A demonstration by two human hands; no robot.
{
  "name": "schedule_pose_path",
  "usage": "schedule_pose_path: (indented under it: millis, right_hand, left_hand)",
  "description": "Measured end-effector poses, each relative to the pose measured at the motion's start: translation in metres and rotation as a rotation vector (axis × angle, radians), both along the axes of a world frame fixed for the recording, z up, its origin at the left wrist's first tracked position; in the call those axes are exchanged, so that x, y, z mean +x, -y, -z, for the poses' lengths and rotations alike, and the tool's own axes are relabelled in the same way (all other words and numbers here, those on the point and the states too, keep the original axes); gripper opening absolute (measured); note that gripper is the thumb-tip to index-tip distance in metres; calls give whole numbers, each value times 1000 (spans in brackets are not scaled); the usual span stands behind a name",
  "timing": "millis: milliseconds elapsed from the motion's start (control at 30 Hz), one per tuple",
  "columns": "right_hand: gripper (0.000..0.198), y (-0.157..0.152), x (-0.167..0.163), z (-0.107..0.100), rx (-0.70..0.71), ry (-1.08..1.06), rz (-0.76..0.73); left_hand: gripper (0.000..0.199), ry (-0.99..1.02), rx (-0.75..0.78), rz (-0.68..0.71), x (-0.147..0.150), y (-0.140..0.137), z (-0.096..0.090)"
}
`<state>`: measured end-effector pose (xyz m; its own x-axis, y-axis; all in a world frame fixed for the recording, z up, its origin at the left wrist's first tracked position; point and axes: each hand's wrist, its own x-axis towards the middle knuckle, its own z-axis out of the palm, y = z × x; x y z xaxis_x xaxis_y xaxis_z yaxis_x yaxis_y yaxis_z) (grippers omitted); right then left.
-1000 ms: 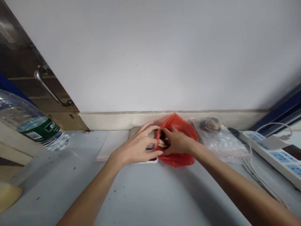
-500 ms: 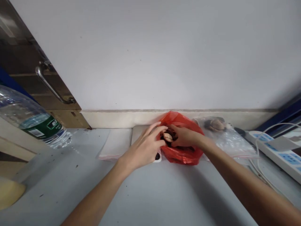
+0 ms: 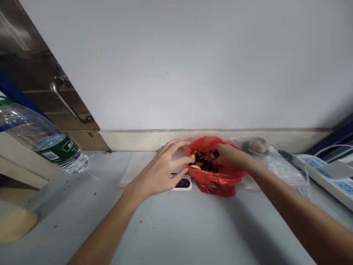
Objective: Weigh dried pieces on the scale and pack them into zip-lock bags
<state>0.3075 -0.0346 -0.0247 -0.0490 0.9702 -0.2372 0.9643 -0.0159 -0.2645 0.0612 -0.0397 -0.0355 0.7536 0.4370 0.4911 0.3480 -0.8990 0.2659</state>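
Note:
A red plastic bag stands with its mouth open near the wall, holding several dark brown pieces with pale parts that look like dried mushrooms. My left hand is at the bag's left rim, thumb outside and index fingertip just inside, gripping the edge. My right hand reaches in over the right side; its fingertips are hidden among the brown pieces. Under my left hand a white digital scale shows its dark button panel; the rest of it is covered.
Clear plastic bags, one with a brownish lump inside, lie to the right. Beyond them is a white power strip with a cable. White flat sheets or bags lie left. A water bottle and a yellowish object are farther left.
The bag's mouth has widened toward me, showing more of the brown pieces. My right hand has shifted right inside it. My left hand has moved slightly left, uncovering the scale's panel.

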Motion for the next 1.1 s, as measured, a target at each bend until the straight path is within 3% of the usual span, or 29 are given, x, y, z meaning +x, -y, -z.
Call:
schedule_pose_path:
  millis: [167,333,467,533,667,867,1000,1100]
  right_hand:
    - [19,1,5,-27,-41,-142,-39]
    - [19,-5,-29,-50,-7,-364,-101]
    - [28,-22,-71,-46,-61,-496,-178]
    - [32,-31,-88,-39,-94,-454,-229]
    - [39,-47,-108,-22,-155,-207,-296]
    - [29,-47,-111,-15,-183,-56,-303]
    - [50,-33,-93,-31,-55,-92,-170]
    - [32,-18,-70,-44,117,-172,-13]
  left_hand:
    - [25,-114,-143,-126,-25,-9,-17]
    - [35,-395,-423,-330,-52,-19,-25]
    - [37,-607,-605,-493,-65,-27,-24]
    - [41,-665,-662,-556,-69,-31,-22]
    - [44,-697,-716,-595,-73,-34,-22]
    - [42,-701,-725,-604,-67,-29,-28]
    - [42,-719,-732,-607,-64,-29,-26]
    - [36,-721,-712,-554,-62,-32,-22]
